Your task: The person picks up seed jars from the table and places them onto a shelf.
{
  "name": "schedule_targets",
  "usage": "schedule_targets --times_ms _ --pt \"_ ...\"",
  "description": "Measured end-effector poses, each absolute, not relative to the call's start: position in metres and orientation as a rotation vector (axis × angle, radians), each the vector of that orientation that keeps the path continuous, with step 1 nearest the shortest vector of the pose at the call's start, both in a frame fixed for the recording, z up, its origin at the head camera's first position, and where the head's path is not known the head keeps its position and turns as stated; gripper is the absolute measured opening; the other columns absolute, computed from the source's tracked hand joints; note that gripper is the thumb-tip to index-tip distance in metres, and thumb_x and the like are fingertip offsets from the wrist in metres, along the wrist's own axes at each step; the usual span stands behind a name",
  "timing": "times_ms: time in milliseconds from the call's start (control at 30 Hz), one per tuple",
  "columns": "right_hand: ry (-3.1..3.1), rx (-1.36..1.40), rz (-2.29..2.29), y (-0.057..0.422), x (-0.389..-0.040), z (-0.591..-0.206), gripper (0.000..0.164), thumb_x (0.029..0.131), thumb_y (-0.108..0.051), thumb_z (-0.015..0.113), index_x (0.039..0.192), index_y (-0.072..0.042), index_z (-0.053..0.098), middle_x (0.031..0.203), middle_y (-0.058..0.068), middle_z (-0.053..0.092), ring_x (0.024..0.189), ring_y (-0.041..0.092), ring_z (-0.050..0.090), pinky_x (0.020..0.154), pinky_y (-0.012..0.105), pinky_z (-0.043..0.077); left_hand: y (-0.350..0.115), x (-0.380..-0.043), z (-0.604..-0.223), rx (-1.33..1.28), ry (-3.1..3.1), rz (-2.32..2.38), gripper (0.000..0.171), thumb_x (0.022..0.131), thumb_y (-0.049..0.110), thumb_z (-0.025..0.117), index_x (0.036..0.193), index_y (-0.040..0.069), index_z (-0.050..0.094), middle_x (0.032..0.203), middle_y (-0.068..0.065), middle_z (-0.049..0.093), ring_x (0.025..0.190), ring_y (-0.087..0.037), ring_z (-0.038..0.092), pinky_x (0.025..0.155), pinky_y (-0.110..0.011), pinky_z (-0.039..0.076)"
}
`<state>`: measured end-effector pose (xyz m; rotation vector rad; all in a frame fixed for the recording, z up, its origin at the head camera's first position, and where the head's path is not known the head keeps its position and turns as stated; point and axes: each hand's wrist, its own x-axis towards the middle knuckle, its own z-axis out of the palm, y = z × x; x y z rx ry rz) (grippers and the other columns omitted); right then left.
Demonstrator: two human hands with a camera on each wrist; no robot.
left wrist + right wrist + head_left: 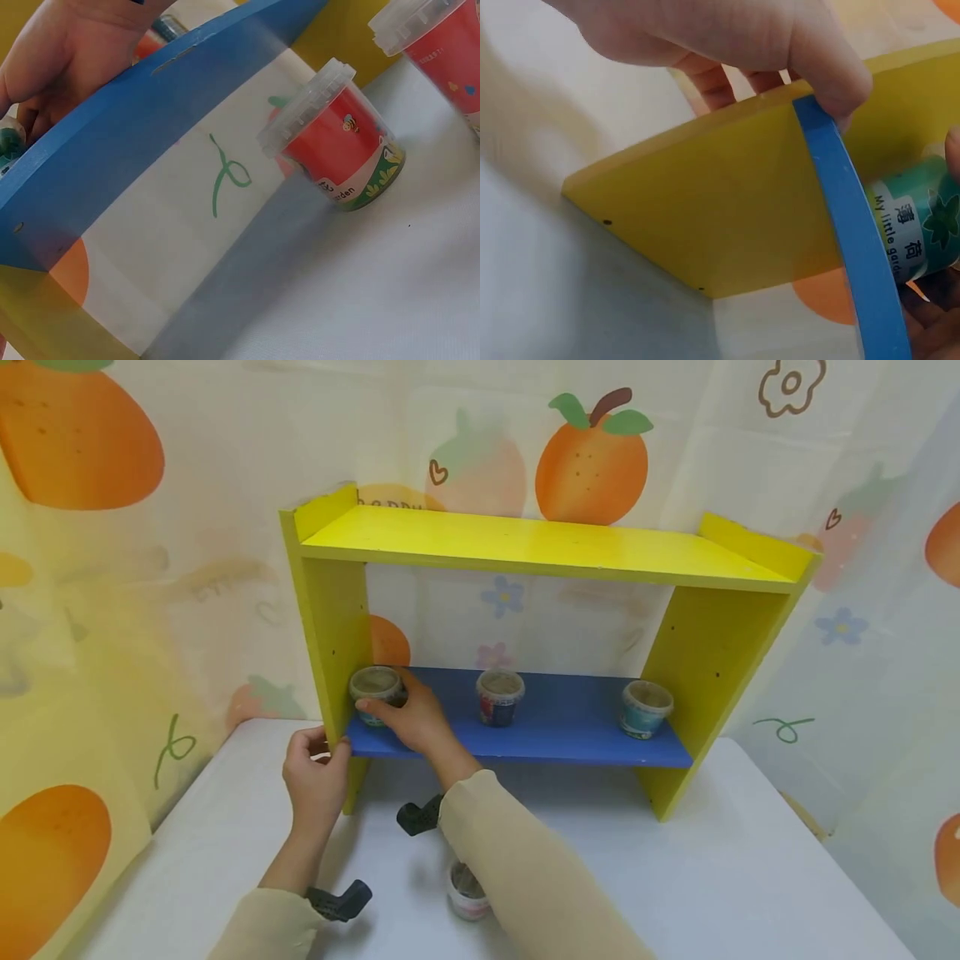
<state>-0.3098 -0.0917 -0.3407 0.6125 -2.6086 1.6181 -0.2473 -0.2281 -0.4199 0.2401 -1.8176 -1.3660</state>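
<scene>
My right hand (420,720) grips a small green plastic cup (372,683) with a pale lid, at the left end of the blue shelf (570,710). Its thumb lies across the near side and the fingers reach round behind. In the right wrist view the green cup (919,225) shows a leaf picture and the words "My little garden". My left hand (317,781) holds the front edge of the yellow side panel (318,635), its thumb at the blue shelf's front corner. Fingers of that hand (727,37) curl over the panel's outer side in the right wrist view.
Along the blue shelf stand a dark blue and red cup (500,697) in the middle and a light blue cup (645,708) at the right. Another cup (468,897) sits on the white table, partly behind my right sleeve. The left wrist view shows red lidded cups (341,146).
</scene>
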Motion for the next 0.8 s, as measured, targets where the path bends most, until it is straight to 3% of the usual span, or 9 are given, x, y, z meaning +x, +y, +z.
schedule_targets --times_ms 500,800 --pt "-2.577 0.581 1.775 -0.077 -0.305 -0.346 0.090 0.083 -0.048 0.075 0.154 -0.020 0.029 0.146 0.009 0.050 0.127 0.024 0.055 0.100 0.037 0.049 -0.228 -0.247 -0.421 0.240 -1.826 -1.354 0.024 0.086 0.008 0.069 0.106 -0.004 0.061 0.092 -0.004 0.061 0.080 -0.004 0.054 0.066 -0.011 0.045" --pt "-2.859 0.700 1.677 -0.023 -0.278 -0.328 0.092 0.084 -0.053 0.072 0.157 -0.030 0.022 0.145 0.008 0.052 0.131 0.023 0.053 0.102 0.043 0.048 -0.228 -0.247 -0.419 0.238 -1.846 -1.345 0.026 0.088 0.010 0.067 0.108 -0.005 0.059 0.098 -0.011 0.063 0.082 -0.005 0.053 0.068 -0.009 0.044"
